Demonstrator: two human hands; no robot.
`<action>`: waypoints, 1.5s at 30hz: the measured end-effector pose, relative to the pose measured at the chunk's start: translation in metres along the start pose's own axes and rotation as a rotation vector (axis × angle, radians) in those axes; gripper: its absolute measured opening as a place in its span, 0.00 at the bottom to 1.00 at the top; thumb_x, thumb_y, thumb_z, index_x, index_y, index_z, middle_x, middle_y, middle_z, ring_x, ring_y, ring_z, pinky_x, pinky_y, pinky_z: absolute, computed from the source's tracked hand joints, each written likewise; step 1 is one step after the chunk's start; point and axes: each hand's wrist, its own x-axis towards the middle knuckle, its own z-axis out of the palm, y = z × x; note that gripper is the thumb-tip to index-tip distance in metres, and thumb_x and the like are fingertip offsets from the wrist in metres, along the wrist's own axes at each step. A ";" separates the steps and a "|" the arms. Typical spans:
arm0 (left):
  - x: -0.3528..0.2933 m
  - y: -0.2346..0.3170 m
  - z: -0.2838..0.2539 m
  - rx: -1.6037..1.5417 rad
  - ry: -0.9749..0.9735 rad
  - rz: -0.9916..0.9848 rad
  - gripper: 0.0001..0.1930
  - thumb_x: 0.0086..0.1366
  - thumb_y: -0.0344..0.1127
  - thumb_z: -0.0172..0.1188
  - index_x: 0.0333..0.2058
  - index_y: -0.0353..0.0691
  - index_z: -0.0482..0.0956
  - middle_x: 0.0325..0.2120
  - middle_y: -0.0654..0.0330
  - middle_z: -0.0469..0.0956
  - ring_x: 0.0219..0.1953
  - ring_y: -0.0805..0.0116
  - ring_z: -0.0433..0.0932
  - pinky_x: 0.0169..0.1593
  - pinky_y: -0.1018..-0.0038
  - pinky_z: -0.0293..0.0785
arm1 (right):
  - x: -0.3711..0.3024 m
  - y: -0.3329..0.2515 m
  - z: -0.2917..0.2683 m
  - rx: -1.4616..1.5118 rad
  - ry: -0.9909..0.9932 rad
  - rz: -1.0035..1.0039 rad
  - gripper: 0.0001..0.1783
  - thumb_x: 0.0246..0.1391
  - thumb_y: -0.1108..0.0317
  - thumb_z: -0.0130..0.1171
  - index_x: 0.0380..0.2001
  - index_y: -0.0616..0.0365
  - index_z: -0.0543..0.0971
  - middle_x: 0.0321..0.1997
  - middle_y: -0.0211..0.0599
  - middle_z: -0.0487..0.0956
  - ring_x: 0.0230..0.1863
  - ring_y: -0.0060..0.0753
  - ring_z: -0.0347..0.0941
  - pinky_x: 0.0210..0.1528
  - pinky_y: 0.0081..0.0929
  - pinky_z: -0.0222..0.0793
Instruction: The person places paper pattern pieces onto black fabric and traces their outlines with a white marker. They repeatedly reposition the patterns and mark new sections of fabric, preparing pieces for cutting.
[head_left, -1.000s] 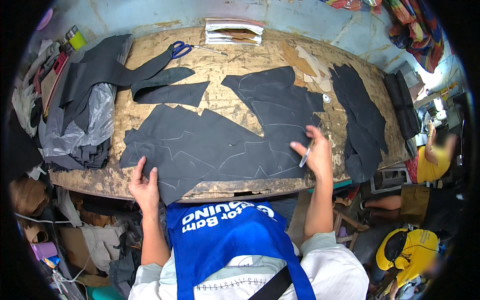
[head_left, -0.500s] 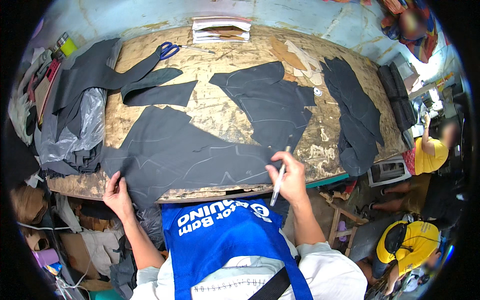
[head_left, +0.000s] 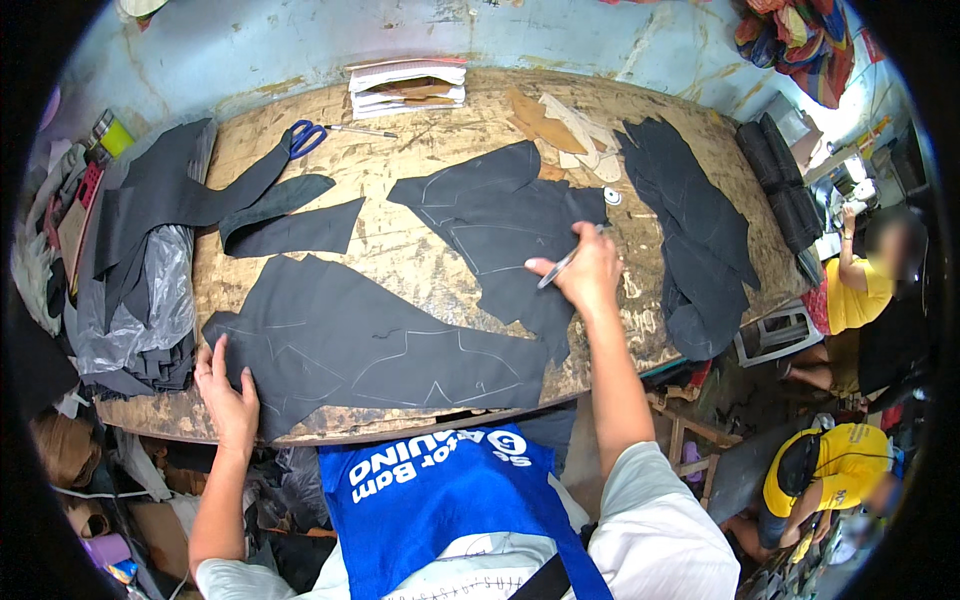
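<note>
A large black sheet of leather-like material [head_left: 420, 350] with pale outlines drawn on it lies along the table's near edge. My left hand [head_left: 230, 402] rests at its left end, fingers and thumb apart against the material. Between the fingers of my right hand [head_left: 592, 275] is a slim silver pen [head_left: 556, 274], slanting down to the left. That hand hovers over or touches a second marked black piece [head_left: 510, 215] in the middle of the table; which of the two I cannot tell. Another pile of marked black pieces [head_left: 690, 235] lies farther right.
Blue-handled scissors [head_left: 306, 138] and a second pen [head_left: 360, 131] lie at the back left. Brown and cream pattern pieces [head_left: 560, 125] sit near a stack of papers [head_left: 408, 90]. Plastic-wrapped black material [head_left: 165, 290] borders the left side. Two people in yellow shirts [head_left: 858, 297] are at right.
My right hand has moved away from the near sheet's right end, up and over the middle piece, carrying the pen. The near sheet now lies flatter. My left hand stays at its left end.
</note>
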 end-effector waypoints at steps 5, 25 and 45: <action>0.006 0.026 -0.005 0.337 -0.031 0.222 0.40 0.48 0.21 0.55 0.63 0.46 0.56 0.65 0.41 0.42 0.67 0.41 0.43 0.62 0.41 0.44 | -0.002 -0.008 0.000 0.079 -0.018 -0.027 0.32 0.29 0.55 0.76 0.39 0.54 0.74 0.38 0.42 0.78 0.49 0.45 0.70 0.51 0.43 0.61; 0.083 0.174 0.078 -1.222 -0.586 -0.245 0.16 0.61 0.21 0.54 0.49 0.29 0.71 0.38 0.57 0.79 0.33 0.74 0.77 0.40 0.78 0.74 | 0.014 -0.051 -0.008 0.569 -0.211 -0.283 0.26 0.40 0.62 0.72 0.41 0.61 0.73 0.41 0.46 0.77 0.43 0.42 0.74 0.45 0.34 0.70; 0.100 0.087 0.091 -1.367 -0.196 -0.435 0.18 0.59 0.17 0.47 0.49 0.29 0.69 0.39 0.56 0.78 0.36 0.73 0.78 0.42 0.78 0.74 | 0.044 -0.076 0.036 -0.069 -0.275 -0.660 0.19 0.46 0.72 0.57 0.44 0.64 0.71 0.42 0.55 0.75 0.45 0.61 0.75 0.47 0.51 0.73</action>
